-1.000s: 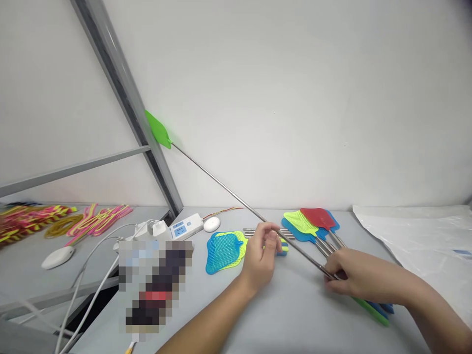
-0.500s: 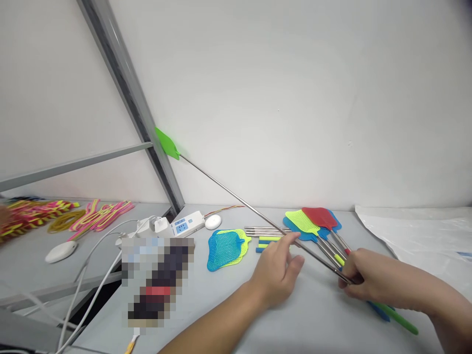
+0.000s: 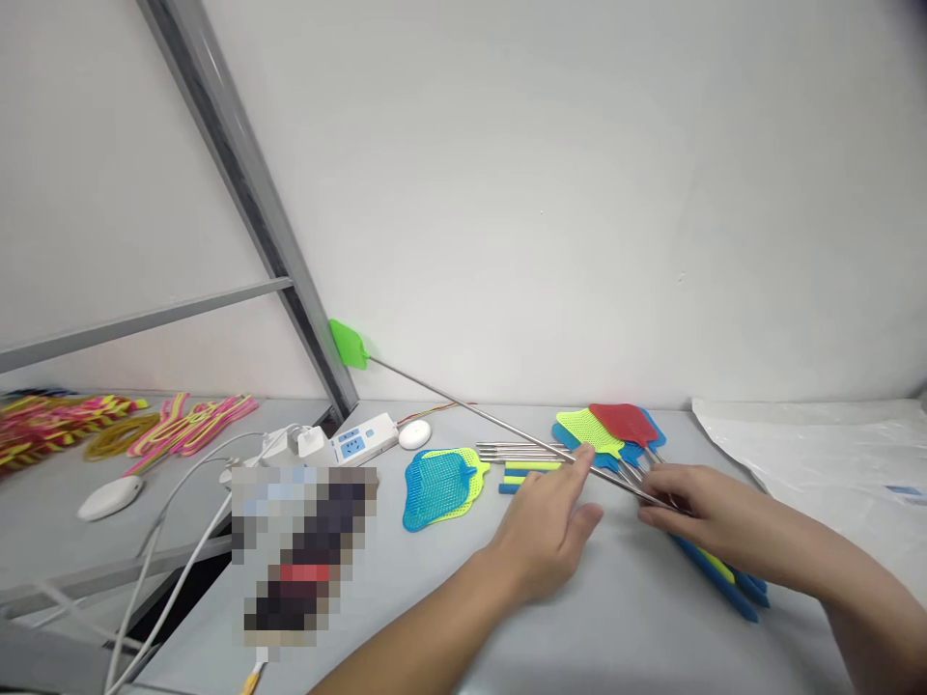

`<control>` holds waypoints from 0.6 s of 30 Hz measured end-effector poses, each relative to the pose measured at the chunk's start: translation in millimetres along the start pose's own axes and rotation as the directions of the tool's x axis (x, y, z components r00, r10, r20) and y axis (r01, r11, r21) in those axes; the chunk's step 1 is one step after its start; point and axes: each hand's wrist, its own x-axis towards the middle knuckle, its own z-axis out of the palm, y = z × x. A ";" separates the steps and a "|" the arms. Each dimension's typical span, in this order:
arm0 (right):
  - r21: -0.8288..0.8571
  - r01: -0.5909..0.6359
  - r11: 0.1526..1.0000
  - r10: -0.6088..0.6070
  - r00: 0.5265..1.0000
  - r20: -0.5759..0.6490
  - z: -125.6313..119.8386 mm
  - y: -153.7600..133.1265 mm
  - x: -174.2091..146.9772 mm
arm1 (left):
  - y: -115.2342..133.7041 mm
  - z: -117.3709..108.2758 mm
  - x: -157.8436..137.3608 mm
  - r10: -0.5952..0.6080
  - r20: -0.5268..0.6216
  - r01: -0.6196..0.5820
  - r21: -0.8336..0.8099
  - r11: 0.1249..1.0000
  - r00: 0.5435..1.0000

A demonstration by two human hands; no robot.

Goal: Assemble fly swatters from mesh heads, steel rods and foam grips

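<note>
A fly swatter with a bright green head and a long extended metal rod slants across the view. My right hand is closed around the rod's lower end, and the swatter's handle is hidden. My left hand has its fingers stretched out beside the rod; whether the fingertips touch it I cannot tell. Behind my right hand lies a bunch of fly swatters with red, yellow and blue heads. Their blue and yellow handles stick out below that hand.
Loose blue and yellow swatter heads lie left of several metal rods and coloured handle tubes. A power strip, a white round device and a pixelated item are farther left. Plastic sheeting covers the right.
The green head has dropped lower and shifted right along the wall. My right hand has moved up and left with the rod, and the green handle has gone from sight. My left hand barely moved.
</note>
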 end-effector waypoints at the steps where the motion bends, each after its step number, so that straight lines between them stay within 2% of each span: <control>1: 0.002 0.027 1.000 -0.027 0.999 0.041 -0.4 -6.9 1.4 | -0.9 0.1 0.3 0.010 0.001 -0.010 0.015 1.000 1.000; 4: -0.010 0.004 1.000 -0.004 0.998 0.057 -1.9 -19.7 3.5 | -3.4 -0.9 1.5 0.031 -0.010 -0.031 0.058 0.998 0.999; 7: 0.011 -0.018 1.000 0.017 0.998 0.068 -4.9 -19.0 3.4 | -6.3 -4.2 3.3 0.026 -0.039 -0.022 0.094 0.995 0.999; 13: 0.054 -0.063 0.997 0.056 0.991 0.118 -16.6 8.4 -0.3 | -17.6 -12.2 6.4 -0.112 -0.193 0.124 0.048 0.991 0.975; 18: 0.113 -0.084 0.990 0.061 0.979 0.193 -26.9 26.6 -10.2 | -26.6 -18.2 8.0 -0.217 -0.333 0.209 -0.060 0.976 0.918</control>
